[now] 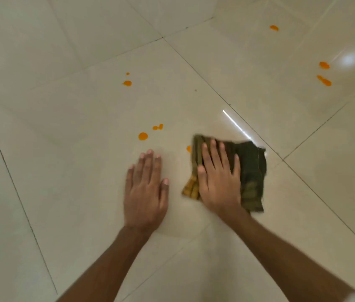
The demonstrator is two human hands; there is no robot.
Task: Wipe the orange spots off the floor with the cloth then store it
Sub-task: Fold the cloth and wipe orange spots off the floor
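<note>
Head view: the right hand (218, 182) lies flat on the dark green cloth (251, 175), fingers straight and slightly spread, pressing it onto the tiled floor (63, 149); the left hand (145, 192) rests flat on bare tile at the cloth's 9 o'clock, fingers straight and close together; an orange spot (188, 148) touches the cloth's left edge; a round spot (143, 136) lies near at 10 o'clock; far spots (324, 65) sit well apart at 1 o'clock
</note>
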